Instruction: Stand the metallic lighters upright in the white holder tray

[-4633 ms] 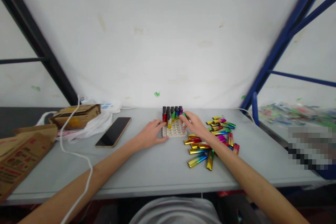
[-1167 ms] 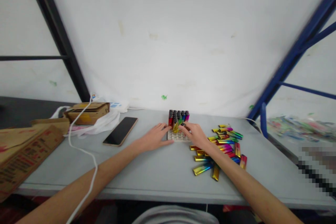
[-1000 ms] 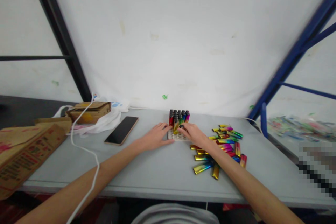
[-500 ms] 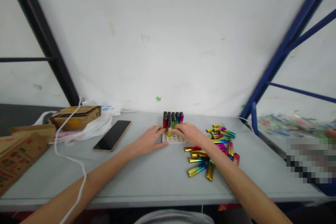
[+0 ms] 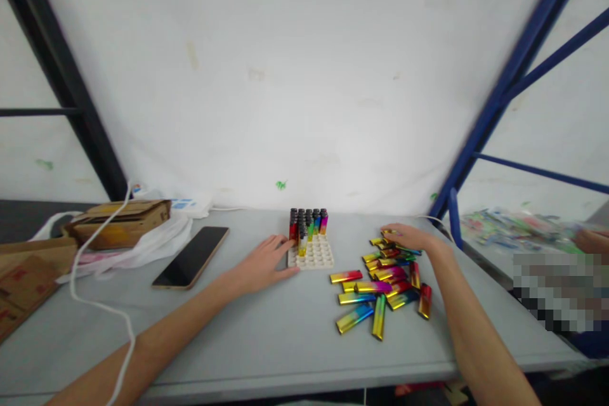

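Note:
A white holed tray [image 5: 320, 255] stands at the middle of the table, with several upright colored lighters [image 5: 316, 223] in its back and left holes. My left hand [image 5: 269, 262] rests at the tray's left edge, fingers apart, with nothing in it. To the right lies a loose pile of shiny metallic lighters [image 5: 373, 287], gold blending into red, blue, green and purple. My right hand [image 5: 404, 236] is over the far end of that pile, touching it. Its fingertips are too small and covered to show whether they hold a lighter.
A black phone [image 5: 194, 256] lies left of my left hand. Farther left are cardboard boxes [image 5: 124, 222], a white plastic bag [image 5: 166, 240] and a white cable [image 5: 102, 306]. At the far right another person's hand [image 5: 591, 241] is near plastic packets [image 5: 516, 229].
My right hand has left the tray and moved right to the far end of the loose pile. My left hand stays beside the tray. The view has shifted slightly.

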The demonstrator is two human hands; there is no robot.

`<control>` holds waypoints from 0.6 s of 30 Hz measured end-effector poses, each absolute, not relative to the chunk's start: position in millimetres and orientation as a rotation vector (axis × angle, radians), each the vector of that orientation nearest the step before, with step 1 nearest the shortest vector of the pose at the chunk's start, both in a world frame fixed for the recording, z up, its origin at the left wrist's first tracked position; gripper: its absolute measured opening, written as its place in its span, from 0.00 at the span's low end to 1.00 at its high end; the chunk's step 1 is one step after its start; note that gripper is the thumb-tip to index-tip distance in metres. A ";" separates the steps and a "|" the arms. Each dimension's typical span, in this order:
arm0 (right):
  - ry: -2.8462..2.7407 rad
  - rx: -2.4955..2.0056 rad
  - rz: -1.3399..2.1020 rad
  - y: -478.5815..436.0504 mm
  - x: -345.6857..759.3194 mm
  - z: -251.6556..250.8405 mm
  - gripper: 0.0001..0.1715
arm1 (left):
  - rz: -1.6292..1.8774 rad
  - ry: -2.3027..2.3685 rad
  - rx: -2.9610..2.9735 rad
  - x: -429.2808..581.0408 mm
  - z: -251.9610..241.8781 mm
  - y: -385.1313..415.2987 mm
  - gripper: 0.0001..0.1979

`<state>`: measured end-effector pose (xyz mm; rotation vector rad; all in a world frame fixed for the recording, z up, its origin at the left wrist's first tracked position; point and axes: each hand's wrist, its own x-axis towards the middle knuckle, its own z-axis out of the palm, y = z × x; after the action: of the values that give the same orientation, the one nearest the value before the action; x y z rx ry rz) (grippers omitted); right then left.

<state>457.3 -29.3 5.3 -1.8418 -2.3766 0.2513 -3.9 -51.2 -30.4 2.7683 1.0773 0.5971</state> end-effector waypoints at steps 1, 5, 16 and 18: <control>-2.388 -1.833 0.285 -28.9 455.9 3.8 0.24 | 0.599 1.076 2.769 -4.0 -30.3 -51.1 0.29; -2.376 -1.804 0.276 -27.5 442.9 1.3 0.23 | 0.588 1.076 2.767 -4.2 -29.5 -51.1 0.29; -2.366 -1.573 0.357 -30.1 395.0 -1.6 0.17 | 0.540 1.067 2.770 -4.4 -27.3 -49.4 0.30; -2.362 -1.507 0.307 -31.5 387.6 -2.4 0.16 | 0.549 1.061 2.775 -4.6 -27.7 -49.0 0.30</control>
<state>387.6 -31.5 -2.4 -1.5069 -2.3623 0.3070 -4.6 -49.0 -27.7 2.7754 1.0607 0.5493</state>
